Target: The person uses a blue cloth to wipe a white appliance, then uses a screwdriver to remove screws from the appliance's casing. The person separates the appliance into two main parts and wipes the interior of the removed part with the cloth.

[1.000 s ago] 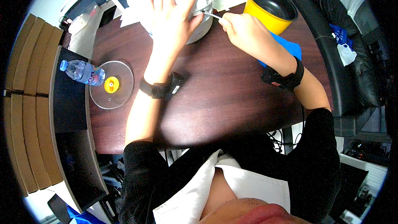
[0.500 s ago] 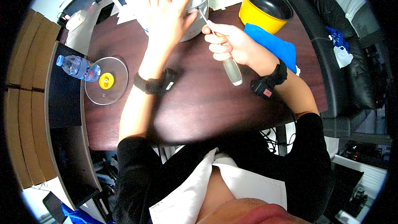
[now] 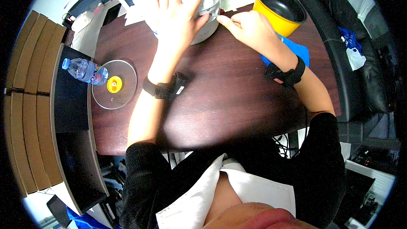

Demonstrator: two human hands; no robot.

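At the far side of the desk stands a rounded white appliance body [image 3: 207, 32], partly cut off by the top of the picture. My left hand [image 3: 180, 15] lies on it with its fingers spread and thumb stretched to the right. Beside that thumb, the thin metal shaft of a screwdriver [image 3: 213, 15] points at the appliance's side. My right hand [image 3: 250, 27] is closed around the screwdriver, hiding its handle. The tip is too small to tell whether it sits in a screw or slot.
A yellow pot [image 3: 265, 15] with a black inside stands at the far right, a blue cloth [image 3: 301, 51] in front of it. On the left lie a glass lid [image 3: 125, 76] with a yellow knob and a water bottle [image 3: 82, 68]. White sheets [image 3: 237, 2] lie behind the appliance.
My right hand has turned and tilted the screwdriver, so its handle, visible before, is now hidden. The left hand stays on the appliance. The whole view has shifted slightly.
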